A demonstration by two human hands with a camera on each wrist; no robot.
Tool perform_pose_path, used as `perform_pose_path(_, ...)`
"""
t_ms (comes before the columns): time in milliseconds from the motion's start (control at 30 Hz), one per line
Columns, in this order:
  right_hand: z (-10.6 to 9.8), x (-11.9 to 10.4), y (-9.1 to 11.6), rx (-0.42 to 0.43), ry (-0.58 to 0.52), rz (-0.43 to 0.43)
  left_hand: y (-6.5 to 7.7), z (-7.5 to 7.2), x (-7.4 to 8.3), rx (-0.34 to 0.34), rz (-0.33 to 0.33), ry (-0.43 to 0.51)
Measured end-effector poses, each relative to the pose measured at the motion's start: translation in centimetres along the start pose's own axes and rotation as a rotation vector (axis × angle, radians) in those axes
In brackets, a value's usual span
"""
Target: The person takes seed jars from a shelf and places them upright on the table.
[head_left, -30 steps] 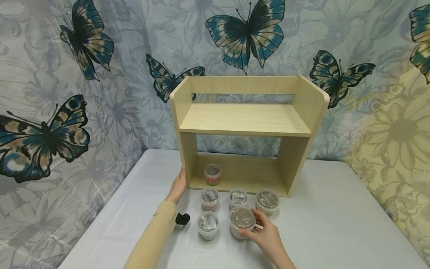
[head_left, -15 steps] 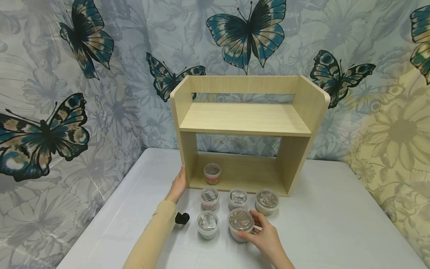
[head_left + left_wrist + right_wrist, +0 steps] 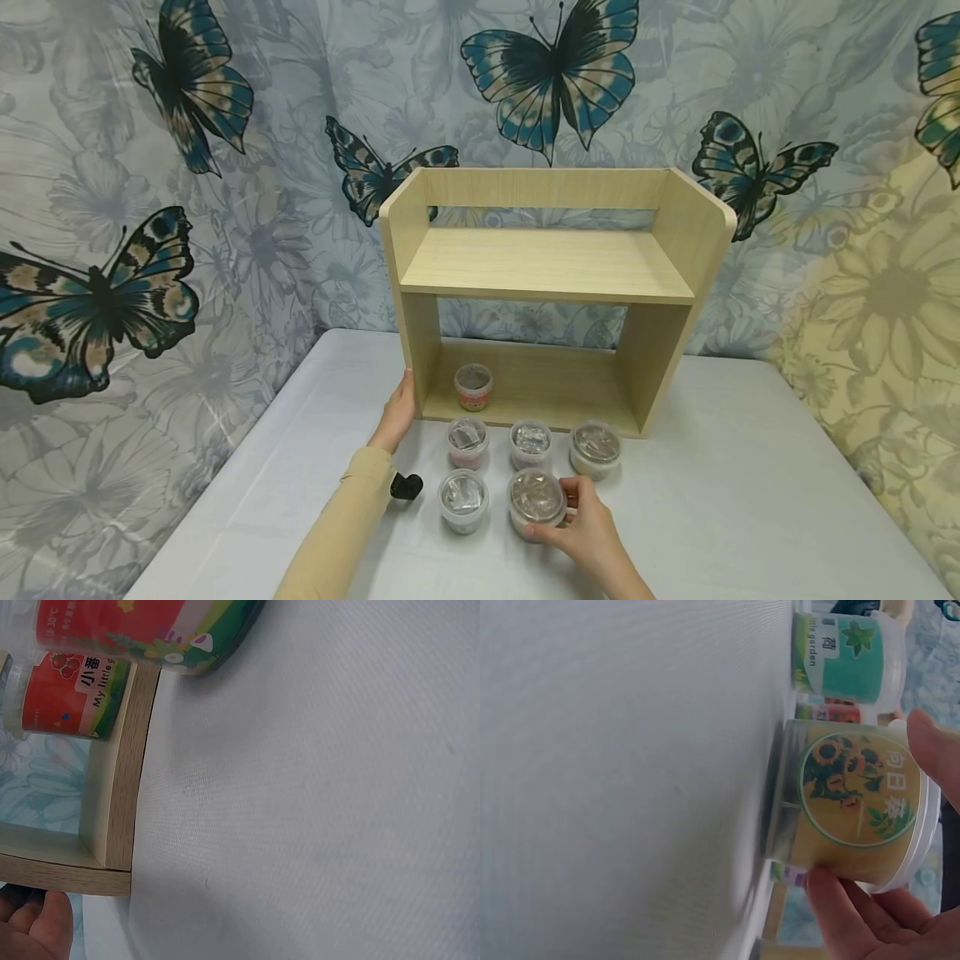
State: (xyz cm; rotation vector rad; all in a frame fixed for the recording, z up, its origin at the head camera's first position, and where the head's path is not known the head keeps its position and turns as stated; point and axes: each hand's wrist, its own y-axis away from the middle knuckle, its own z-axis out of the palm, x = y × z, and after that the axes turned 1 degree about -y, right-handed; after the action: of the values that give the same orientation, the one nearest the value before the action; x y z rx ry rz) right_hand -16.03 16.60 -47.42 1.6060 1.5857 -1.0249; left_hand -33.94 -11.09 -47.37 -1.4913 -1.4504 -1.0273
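Observation:
My right hand (image 3: 588, 529) grips a clear lidded tub with a sunflower label (image 3: 859, 799), thumb on one side and fingers on the other. In the head view this sunflower tub (image 3: 537, 498) is at the front of a group of tubs on the white table. My left hand (image 3: 395, 417) rests against the outer left side of a light wooden shelf unit (image 3: 547, 267). In the left wrist view, the left fingers (image 3: 52, 919) lie against its side panel. A red-labelled tub with tomatoes (image 3: 474, 387) stands on the lower shelf, at the left.
Close to the sunflower tub are a green-labelled tub (image 3: 847, 656), apparently the front-left tub (image 3: 463, 502), and three behind: a pinkish tub (image 3: 468, 443), a small tub (image 3: 531, 443) and a wider tub (image 3: 596, 450). A butterfly-patterned wall covering (image 3: 262, 250) hangs behind the white table (image 3: 750, 483).
My right hand has shifted the sunflower tub slightly left and toward the front of the table. The left hand and the shelf unit stay where they were.

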Motion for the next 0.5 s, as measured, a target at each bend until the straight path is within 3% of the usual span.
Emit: perform_pose_path(500, 0.00, 0.10, 0.13, -0.036, 0.037, -0.030, -0.09, 0.01, -0.11, -0.004, -0.008, -0.002)
